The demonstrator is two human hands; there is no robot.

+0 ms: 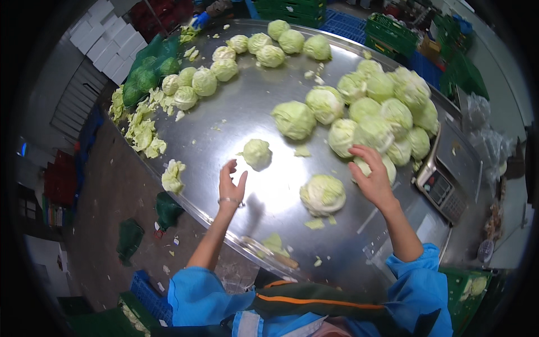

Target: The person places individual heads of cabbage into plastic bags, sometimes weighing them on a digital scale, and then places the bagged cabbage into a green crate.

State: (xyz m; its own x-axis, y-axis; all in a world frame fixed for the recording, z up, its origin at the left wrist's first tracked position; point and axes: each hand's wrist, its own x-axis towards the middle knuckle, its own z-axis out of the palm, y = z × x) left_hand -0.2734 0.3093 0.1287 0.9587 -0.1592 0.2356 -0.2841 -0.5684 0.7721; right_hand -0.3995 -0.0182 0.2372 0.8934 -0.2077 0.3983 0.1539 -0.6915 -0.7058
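Observation:
My left hand [231, 185] is open above the steel table, thumb and fingers apart, with a bracelet at its wrist. Just beyond its fingertips sits a small pale green cabbage [257, 154]. My right hand [373, 177] is also open, fingers spread and curved in front of a cabbage [387, 170] at the near edge of a big heap; I cannot tell whether it touches it. Between my hands, closer to me, rests a leafy cabbage [323, 195]. A knife [284, 259] with a wooden handle lies by the table's front edge.
A heap of cabbages [387, 106] fills the right side, beside a weighing scale [441, 188]. More cabbages [204, 82] line the far left, next to a green net bag [147, 73]. Trimmed leaves [141, 132] lie along the left edge. A person's blue-gloved hand [199, 20] shows at the far end.

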